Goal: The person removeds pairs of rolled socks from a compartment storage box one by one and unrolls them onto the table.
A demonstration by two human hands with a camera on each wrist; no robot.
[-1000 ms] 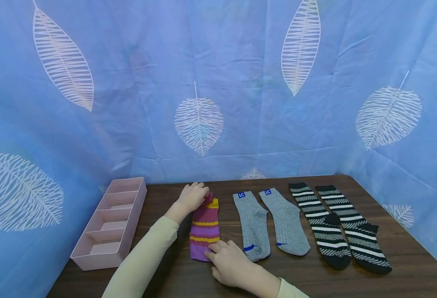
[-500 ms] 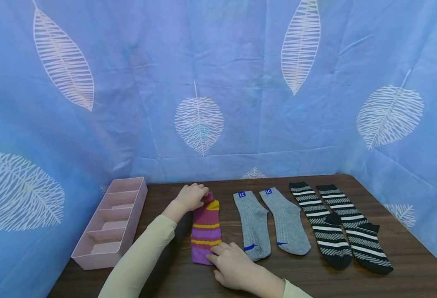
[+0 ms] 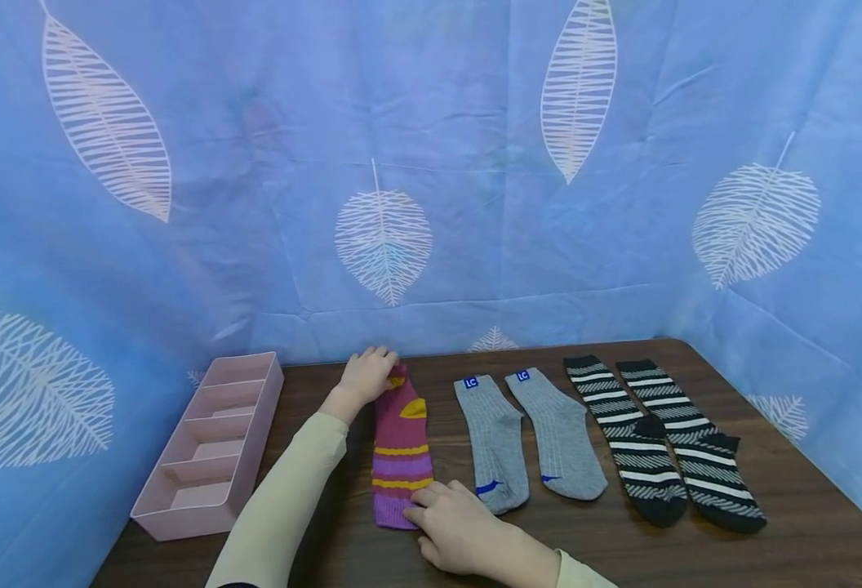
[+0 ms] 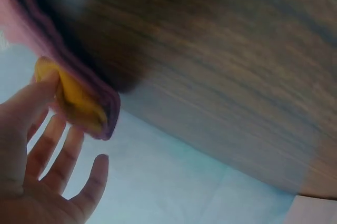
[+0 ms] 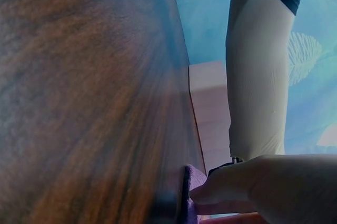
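A purple and mauve sock [image 3: 402, 433] with yellow bands and a yellow heel lies lengthwise on the table. At its far end, my left hand [image 3: 366, 377] pinches the toe. The left wrist view shows the thumb and a finger at the yellow toe patch [image 4: 79, 100], with the other fingers spread; layered edges show along the fabric. My right hand [image 3: 460, 527] presses its fingertips on the purple cuff [image 3: 393, 512] at the near end. In the right wrist view, that cuff [image 5: 194, 179] sits against the table under the fingers.
A pink divided box [image 3: 243, 457] with several compartments stands at the left. Right of the striped sock lie two grey socks [image 3: 493, 441] with blue tags, then two black-and-white striped socks [image 3: 625, 433]. A blue leaf-print cloth [image 3: 468, 245] hangs behind the table.
My left hand has moved away from me, drawing the toe end out flat so the yellow heel and toe band show more. My right hand stays at the cuff.
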